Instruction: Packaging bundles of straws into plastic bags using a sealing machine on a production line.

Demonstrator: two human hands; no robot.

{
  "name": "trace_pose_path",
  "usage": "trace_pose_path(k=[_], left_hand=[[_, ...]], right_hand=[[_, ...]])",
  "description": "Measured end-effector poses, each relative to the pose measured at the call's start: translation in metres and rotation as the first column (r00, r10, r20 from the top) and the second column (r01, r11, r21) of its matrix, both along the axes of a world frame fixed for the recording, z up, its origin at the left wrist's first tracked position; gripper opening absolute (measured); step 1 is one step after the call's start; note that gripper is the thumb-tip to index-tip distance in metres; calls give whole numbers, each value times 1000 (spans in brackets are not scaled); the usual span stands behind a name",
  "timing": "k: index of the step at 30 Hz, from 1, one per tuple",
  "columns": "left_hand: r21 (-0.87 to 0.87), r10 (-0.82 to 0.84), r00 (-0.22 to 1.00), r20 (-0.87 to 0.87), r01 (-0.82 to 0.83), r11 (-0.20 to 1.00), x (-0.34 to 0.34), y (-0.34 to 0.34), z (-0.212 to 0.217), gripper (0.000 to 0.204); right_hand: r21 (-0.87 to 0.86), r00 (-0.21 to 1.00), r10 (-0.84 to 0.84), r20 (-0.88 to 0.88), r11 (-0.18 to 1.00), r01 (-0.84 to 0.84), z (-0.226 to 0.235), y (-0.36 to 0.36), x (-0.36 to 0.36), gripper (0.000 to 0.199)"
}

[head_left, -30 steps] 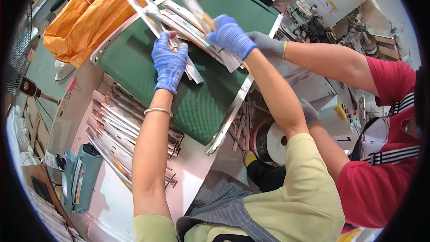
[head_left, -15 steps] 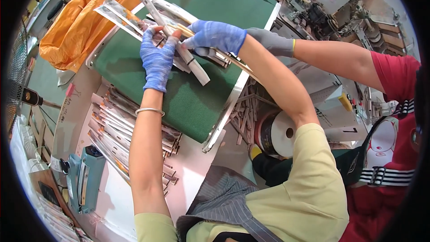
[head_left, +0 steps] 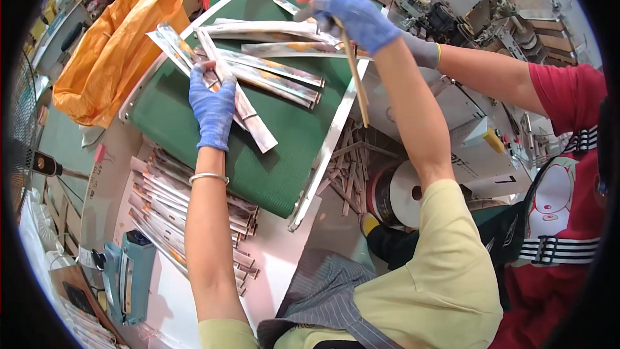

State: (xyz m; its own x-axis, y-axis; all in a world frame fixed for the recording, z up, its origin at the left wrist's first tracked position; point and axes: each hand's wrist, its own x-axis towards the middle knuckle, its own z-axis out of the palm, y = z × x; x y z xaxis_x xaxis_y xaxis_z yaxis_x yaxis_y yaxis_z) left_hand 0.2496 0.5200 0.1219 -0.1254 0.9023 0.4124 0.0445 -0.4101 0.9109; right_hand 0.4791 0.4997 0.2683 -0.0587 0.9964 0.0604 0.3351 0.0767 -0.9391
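Observation:
My left hand (head_left: pixel 215 106), in a blue knit glove, is closed round a few long, narrow printed packets (head_left: pixel 253 123) over the green conveyor belt (head_left: pixel 268 181). My right hand (head_left: pixel 358 18), gloved the same way, is raised at the belt's far right edge. Its fingers are curled round long, thin wooden sticks (head_left: pixel 355 74) that slant down past the belt's rim. More of the same packets (head_left: pixel 274 81) lie loosely across the belt between my hands. Behind my right wrist, a co-worker's grey-gloved hand (head_left: pixel 423 50) is partly hidden.
Stacked packets (head_left: pixel 165 216) lie on the white table (head_left: pixel 171 300) at the near left, beside a teal bench device (head_left: pixel 135 278). An orange sack (head_left: pixel 119 52) stands left of the belt. On the right are a large reel (head_left: pixel 400 190), scattered strips (head_left: pixel 349 168) and machinery (head_left: pixel 433 10).
My right hand has lifted away from the packets, up and to the right, carrying the sticks. My left hand has shifted slightly left with its packets. More packets on the belt are now uncovered.

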Motion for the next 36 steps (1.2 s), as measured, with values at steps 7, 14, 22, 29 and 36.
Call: trace_pose_path(k=[7,14,22,29,36], left_hand=[[-18,-16,1000,19,16,1000,4,0,2,27],[2,-20,1000,-11,20,1000,5,2,-1,29],[50,-49,998,45,47,998,4,2,0,27],[50,-157,981,116,152,987,5,-1,2,17],[-68,-120,899,422,163,984,-6,4,-5,27]], right_hand=[[-66,968,-237,87,968,243,1,-65,20,21],[311,495,-252,831,950,-39,-72,-31,3,24],[-12,372,-15,928,997,71,-78,3,-25,29],[-61,627,-32,778,990,126,-50,-4,-36,27],[-367,989,145,-38,918,-148,-59,-22,-100,18]])
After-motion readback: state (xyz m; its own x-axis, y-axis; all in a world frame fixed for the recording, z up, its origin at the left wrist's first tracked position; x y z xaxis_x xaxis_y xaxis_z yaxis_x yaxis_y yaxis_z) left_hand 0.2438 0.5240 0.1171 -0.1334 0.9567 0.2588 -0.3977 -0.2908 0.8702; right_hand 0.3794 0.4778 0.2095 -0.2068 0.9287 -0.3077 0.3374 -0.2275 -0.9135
